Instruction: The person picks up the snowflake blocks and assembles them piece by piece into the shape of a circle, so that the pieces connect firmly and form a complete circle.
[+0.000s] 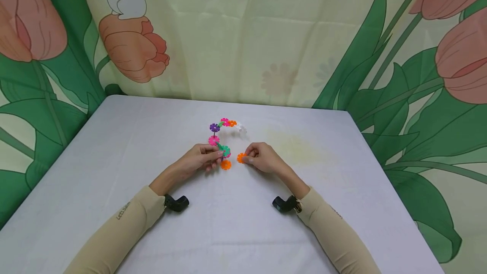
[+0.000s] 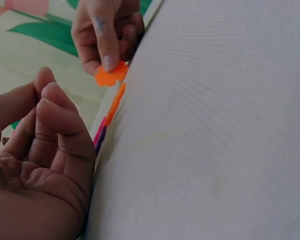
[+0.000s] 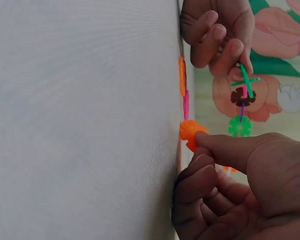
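My left hand (image 1: 199, 156) pinches a green notched flower disc (image 1: 225, 151) between thumb and fingertips. This disc belongs to a curved chain of interlocked flower discs, with a pink disc (image 1: 214, 140), a purple disc (image 1: 214, 127) and, at its far end, a white disc (image 1: 242, 129). Between the thumb and fingers of my right hand (image 1: 264, 158) is a single orange flower disc (image 1: 241, 158), apart from the chain. Another orange disc (image 1: 226, 165) lies low beside the green one; whether it is joined to the chain I cannot tell. In the right wrist view, crossed green discs (image 3: 246, 81) meet the left fingertips.
A white cloth covers the table (image 1: 243, 231). Behind it hangs a curtain (image 1: 236, 54) printed with tulips and a rabbit. Black wrist cameras sit at the left cuff (image 1: 176, 203) and the right cuff (image 1: 284, 204).
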Tool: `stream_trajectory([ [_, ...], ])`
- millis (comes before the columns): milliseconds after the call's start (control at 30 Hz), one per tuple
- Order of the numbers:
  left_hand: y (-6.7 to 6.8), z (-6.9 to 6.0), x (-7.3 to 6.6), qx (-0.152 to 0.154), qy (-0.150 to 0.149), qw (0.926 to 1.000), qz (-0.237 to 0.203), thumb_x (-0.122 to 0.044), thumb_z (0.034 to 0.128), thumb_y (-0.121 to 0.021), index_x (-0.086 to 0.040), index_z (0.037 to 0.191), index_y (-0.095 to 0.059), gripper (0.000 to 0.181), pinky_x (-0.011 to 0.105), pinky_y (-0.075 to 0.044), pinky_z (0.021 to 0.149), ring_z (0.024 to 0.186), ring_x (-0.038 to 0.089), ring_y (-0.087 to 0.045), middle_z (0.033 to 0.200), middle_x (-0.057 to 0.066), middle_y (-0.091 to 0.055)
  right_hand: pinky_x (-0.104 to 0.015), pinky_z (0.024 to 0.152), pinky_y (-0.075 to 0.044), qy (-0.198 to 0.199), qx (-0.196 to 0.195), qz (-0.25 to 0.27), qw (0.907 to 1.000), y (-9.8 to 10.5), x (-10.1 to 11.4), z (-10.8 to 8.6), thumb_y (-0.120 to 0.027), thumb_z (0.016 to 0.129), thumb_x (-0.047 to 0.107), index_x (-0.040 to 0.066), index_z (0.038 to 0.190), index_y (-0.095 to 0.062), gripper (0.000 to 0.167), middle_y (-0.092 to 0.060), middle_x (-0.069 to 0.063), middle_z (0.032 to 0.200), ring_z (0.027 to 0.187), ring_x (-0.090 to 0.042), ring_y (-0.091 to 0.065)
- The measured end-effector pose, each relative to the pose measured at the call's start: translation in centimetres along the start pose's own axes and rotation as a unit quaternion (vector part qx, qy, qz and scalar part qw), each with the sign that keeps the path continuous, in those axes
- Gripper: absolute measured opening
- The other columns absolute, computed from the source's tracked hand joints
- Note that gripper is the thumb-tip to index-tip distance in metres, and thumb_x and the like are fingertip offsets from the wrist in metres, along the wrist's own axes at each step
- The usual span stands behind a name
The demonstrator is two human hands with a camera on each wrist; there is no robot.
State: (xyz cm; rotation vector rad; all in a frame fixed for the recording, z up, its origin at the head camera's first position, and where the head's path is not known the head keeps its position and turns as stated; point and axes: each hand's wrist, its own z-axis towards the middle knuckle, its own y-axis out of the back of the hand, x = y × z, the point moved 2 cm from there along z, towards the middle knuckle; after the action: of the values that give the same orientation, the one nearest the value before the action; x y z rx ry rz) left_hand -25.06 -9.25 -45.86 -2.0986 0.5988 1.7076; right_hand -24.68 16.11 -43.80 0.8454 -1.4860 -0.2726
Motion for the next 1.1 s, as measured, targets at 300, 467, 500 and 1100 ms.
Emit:
stream_trajectory([
  [300,0.0,0.0,-0.1,0.004,0.000,1.0000,-0.004,-0.023,0.1062,-0.066,0.006,0.115,-0.065,0.030,0.019,-0.046,0.061,0.072,0.009,-0.055,0.082,-0.003,-0.066,-0.025,0.063,-0.048,0.011,0.017,-0.020,0.9996,0.0,0.4,-0.1,-0.074,0.098,0.016,0.008,0.100,-0.077,0.008,-0.069,-0.002,0.078,0.061,-0.012,-0.056],
  [467,-0.3,-0.2,-0.2,0.014,-0.008,0.9999,-0.006,-0.023,0.1065,-0.065,0.011,0.119,-0.062,0.036,0.020,-0.046,0.061,0.070,0.009,-0.054,0.080,-0.003,-0.064,-0.027,0.061,-0.052,0.003,0.023,0.017,0.9996,0.0,0.6,-0.4,-0.069,0.101,0.014,0.008,0.102,-0.072,0.006,-0.070,-0.006,0.081,0.060,-0.015,-0.060],
  [500,-0.4,-0.2,-0.3,0.014,-0.008,0.9999,-0.006,-0.023,0.1065,-0.065,0.011,0.119,-0.062,0.037,0.020,-0.045,0.061,0.070,0.009,-0.053,0.080,-0.003,-0.064,-0.029,0.061,-0.054,0.002,0.024,0.029,0.9993,0.0,0.7,-0.5,-0.068,0.102,0.013,0.008,0.102,-0.070,0.006,-0.071,-0.008,0.083,0.058,-0.017,-0.063],
  [1100,-0.9,-0.1,-0.4,0.015,0.002,0.9999,-0.003,-0.024,0.1069,-0.064,0.009,0.113,-0.062,0.034,0.021,-0.045,0.060,0.069,0.010,-0.053,0.077,-0.004,-0.063,-0.035,0.057,-0.057,0.083,-0.008,0.061,0.9947,-0.1,1.8,-1.0,-0.071,0.101,0.014,0.010,0.106,-0.072,0.007,-0.073,-0.019,0.092,0.057,-0.022,-0.064],
])
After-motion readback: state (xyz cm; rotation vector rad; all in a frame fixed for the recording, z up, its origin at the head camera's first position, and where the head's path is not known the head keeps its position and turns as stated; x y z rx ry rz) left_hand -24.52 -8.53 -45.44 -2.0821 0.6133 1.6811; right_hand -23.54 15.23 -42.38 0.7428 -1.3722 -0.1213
